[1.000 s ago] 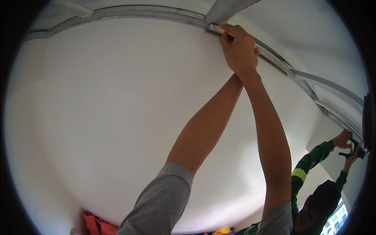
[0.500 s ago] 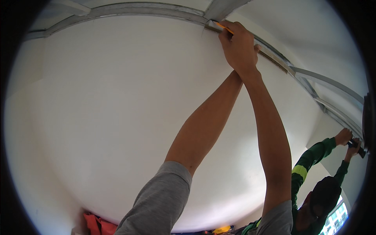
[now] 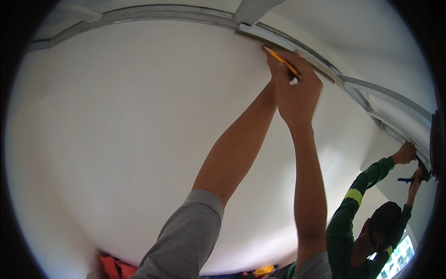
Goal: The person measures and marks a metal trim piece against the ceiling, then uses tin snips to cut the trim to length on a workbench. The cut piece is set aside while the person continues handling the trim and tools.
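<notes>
A broad white wall (image 3: 153, 121) is filling most of my view, spreading below a straight, pale strip (image 3: 260, 33) with a brownish lower edge. Along that strip's upper side and out past both its ends, a grey metal frame (image 3: 195, 15) is curving across my feed. Well apart from the strip, to its lower right, a co-worker (image 3: 341, 237) in green with a yellow-green sleeve band is reaching up. My own bare forearms (image 3: 237, 144) are rising toward the strip from below, grey sleeves (image 3: 186, 237) covering their lower ends.

My right grip (image 3: 301, 90) is hanging just below the strip, closing narrowly around a pencil. My left grip (image 3: 273, 69) is sitting mostly hidden behind it, close under the strip, so I cannot tell whether it is holding anything.

Far below the strip, a window (image 3: 402, 255) is glowing to the right and a red bag-like thing (image 3: 116, 267) is lying to the left. A dark tool with a blue part (image 3: 405, 180) is showing by the co-worker, down and right of the strip.

The orange-yellow pencil (image 3: 285, 64) is slanting, its tip pointing up and left near the strip's lower edge; I cannot tell whether they are touching. Any print on it is staying too small for me to read.
</notes>
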A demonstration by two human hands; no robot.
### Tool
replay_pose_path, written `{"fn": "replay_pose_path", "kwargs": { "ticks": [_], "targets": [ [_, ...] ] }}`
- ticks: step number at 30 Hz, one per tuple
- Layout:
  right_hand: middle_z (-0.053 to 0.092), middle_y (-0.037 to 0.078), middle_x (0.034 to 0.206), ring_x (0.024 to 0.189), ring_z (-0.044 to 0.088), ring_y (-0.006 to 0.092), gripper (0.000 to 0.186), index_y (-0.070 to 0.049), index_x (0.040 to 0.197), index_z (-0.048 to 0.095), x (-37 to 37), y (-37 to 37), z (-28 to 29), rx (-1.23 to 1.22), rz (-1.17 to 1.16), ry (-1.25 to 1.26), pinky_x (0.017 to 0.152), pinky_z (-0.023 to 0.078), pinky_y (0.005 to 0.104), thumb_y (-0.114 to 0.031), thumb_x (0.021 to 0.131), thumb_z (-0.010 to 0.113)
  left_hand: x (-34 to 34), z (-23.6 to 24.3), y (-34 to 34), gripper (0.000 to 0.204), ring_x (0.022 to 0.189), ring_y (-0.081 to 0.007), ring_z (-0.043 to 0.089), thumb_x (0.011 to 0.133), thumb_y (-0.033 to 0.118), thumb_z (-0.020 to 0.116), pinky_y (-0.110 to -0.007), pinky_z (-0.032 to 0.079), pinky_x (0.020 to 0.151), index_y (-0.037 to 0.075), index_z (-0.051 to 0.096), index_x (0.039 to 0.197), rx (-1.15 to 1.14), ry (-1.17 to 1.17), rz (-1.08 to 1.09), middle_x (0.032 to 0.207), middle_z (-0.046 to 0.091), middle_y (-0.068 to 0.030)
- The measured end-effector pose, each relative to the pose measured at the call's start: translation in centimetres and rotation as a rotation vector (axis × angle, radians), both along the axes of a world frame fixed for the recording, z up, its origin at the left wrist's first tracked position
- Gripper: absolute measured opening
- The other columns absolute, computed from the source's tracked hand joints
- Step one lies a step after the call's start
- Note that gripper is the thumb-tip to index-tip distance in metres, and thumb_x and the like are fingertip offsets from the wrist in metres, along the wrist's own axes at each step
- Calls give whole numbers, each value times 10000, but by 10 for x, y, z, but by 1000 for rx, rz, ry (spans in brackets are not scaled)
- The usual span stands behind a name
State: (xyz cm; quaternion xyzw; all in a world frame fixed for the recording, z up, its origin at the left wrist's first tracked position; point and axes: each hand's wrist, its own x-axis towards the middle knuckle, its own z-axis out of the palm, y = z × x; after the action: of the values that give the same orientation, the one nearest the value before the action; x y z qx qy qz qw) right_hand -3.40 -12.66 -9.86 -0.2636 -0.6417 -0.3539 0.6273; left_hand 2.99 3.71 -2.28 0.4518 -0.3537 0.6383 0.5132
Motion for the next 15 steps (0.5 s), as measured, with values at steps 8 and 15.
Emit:
{"fn": "replay_pose_path", "kwargs": {
  "ticks": [8, 15],
  "targets": [
    [596, 55, 788, 651, 539, 117, 134, 53, 1042, 696, 18, -92, -204, 34, -103, 526, 586, 419, 255, -46, 952, 679, -56, -63, -33, 701, 1287, -268, 547, 844, -61, 762, -370, 513, 1031, -17, 300, 1369, -189, 109, 253, 1319, 560, -208],
    [684, 111, 830, 758, 679, 209, 251, 6, 1041, 737, 6, -116, -360, -329, -172, 690, 706, 542, 308, 100, 842, 615, -152, -221, -24, 762, 1410, -294, 491, 833, -142, 706, -418, 470, 1102, 161, 388, 1455, 59, 173, 134, 1429, 564, -189]
  ]
}}
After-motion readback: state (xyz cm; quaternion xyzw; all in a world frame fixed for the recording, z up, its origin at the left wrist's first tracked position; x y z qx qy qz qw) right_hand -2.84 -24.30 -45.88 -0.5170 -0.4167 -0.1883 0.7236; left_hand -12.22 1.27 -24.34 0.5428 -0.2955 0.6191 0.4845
